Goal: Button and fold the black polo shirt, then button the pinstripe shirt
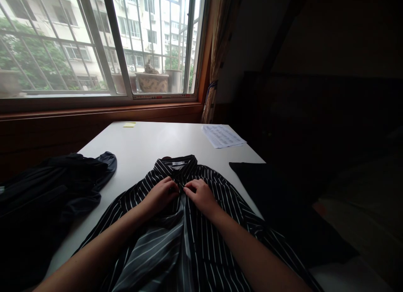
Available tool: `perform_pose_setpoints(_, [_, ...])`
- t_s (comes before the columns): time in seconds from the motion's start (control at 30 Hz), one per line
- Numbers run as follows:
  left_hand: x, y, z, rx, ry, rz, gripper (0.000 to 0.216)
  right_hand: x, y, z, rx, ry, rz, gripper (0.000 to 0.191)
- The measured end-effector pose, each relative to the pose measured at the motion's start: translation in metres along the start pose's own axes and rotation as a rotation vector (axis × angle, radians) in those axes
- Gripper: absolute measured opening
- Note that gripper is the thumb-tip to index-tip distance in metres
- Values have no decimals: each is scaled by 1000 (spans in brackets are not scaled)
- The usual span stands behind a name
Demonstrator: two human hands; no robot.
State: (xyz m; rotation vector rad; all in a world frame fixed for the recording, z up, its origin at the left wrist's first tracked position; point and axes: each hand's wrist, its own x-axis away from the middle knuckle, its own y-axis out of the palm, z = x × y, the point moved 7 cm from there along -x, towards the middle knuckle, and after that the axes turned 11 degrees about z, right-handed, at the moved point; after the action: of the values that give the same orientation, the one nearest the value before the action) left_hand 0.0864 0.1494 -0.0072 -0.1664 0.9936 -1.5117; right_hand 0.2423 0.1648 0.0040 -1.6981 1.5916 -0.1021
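A black shirt with white stripes (217, 191) lies face up on the white table, its collar toward the window. Just below the collar, my left hand (162, 193) pinches the left front edge of the shirt. Close beside it, my right hand (201, 195) pinches the right front edge, the fingertips of both hands nearly meeting at the placket. Whether a button sits between the fingers is too small to tell. Below my hands the front hangs apart, and the greyish inner side of the cloth shows.
Dark clothes (59, 187) are heaped on the table's left side. A dark folded cloth (283, 203) lies at the right edge. Printed sheets (223, 136) and a yellow sticky note (129, 124) rest at the far end of the white table (163, 136), below a barred window.
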Motion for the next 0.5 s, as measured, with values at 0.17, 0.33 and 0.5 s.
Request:
perform_pose_setpoints(0.17, [-1, 0, -2, -58, -7, -43, 9, 1, 0, -4, 8, -55, -2, 5])
perform_pose_setpoints(0.33, [-1, 0, -6, -74, 16, -59, 9, 3, 4, -9, 35, -129, -20, 3])
perform_pose_setpoints(0.5, [0, 0, -6, -31, 12, -60, 6, 4, 9, -11, 76, -148, -71, 3])
